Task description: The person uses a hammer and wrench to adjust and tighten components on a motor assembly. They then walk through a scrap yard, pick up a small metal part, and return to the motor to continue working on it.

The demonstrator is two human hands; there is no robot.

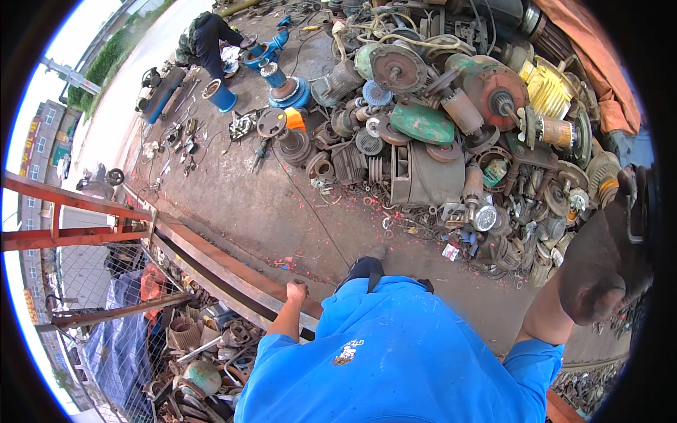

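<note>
Rust-brown steel is what the left hand [296, 289] has hold of: its fingers are curled tight around the top edge of a long rail [233, 271] that runs slantwise from the middle left of the view down toward the person's blue shirt [402, 352]. The right hand [599, 275] is raised at the right edge, close to the camera and dark against the rim; it seems to touch a dark metal piece [638, 204] there, but whether the fingers are closed on it cannot be told. Beyond the rail lies a stained concrete floor [282, 211]. Across it, filling the upper right, is a big heap of scrap electric motors [451, 113], with rotors, fan covers and green and yellow housings jumbled together. Farther off, near the top left, another person [208, 39] in dark clothes bends over blue pump parts [282, 84], with small tools scattered about. Below the rail, at the lower left, more rusty motor casings [204, 345] lie behind a wire mesh fence [92, 282].
</note>
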